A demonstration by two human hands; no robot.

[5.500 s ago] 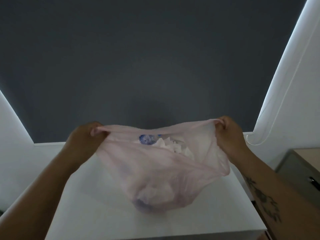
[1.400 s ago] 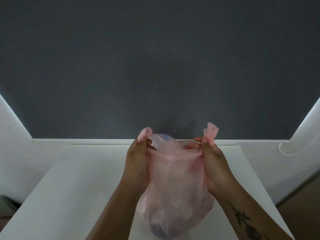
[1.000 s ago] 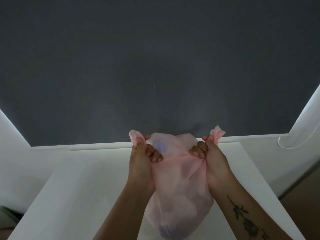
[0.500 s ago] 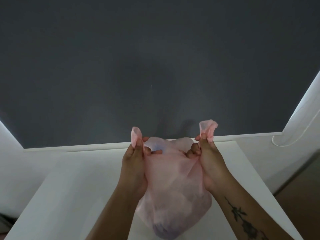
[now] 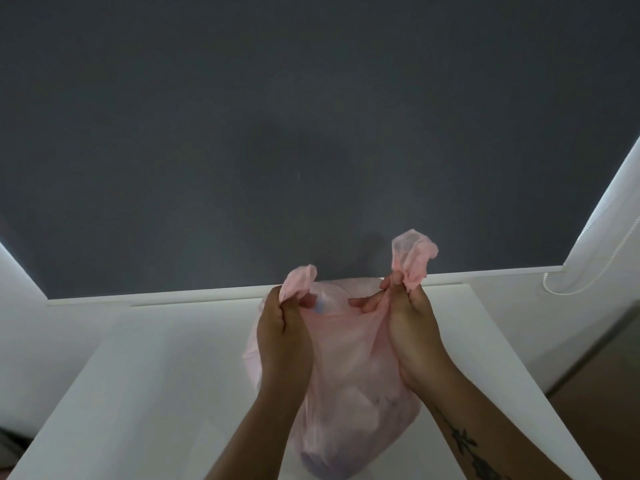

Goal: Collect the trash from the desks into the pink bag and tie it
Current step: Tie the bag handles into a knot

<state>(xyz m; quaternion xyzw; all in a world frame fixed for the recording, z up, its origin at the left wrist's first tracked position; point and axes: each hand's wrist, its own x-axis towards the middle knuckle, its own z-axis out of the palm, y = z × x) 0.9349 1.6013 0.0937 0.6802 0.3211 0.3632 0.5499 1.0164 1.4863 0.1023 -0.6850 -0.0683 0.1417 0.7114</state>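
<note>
A thin pink bag [image 5: 349, 382] full of pale trash hangs just above the white desk [image 5: 166, 382], between my two hands. My left hand [image 5: 284, 327] pinches the bag's left top corner, whose bunched end sticks up above my fingers. My right hand [image 5: 412, 320] pinches the right top corner in the same way, with a longer tuft standing up. The two bunched ends are apart and no knot joins them. Something bluish shows through the plastic near the bag's mouth and at its bottom.
A dark grey blind [image 5: 311, 133] fills the wall behind the desk, above a white sill [image 5: 173, 296]. A white bead cord [image 5: 568, 285] loops at the right. A brown floor strip [image 5: 606, 393] lies right of the desk.
Since the bag's mouth was stretched wide, my hands have gathered its two top corners into bunched ends and come close together. In the last half second the right end rose a little.
</note>
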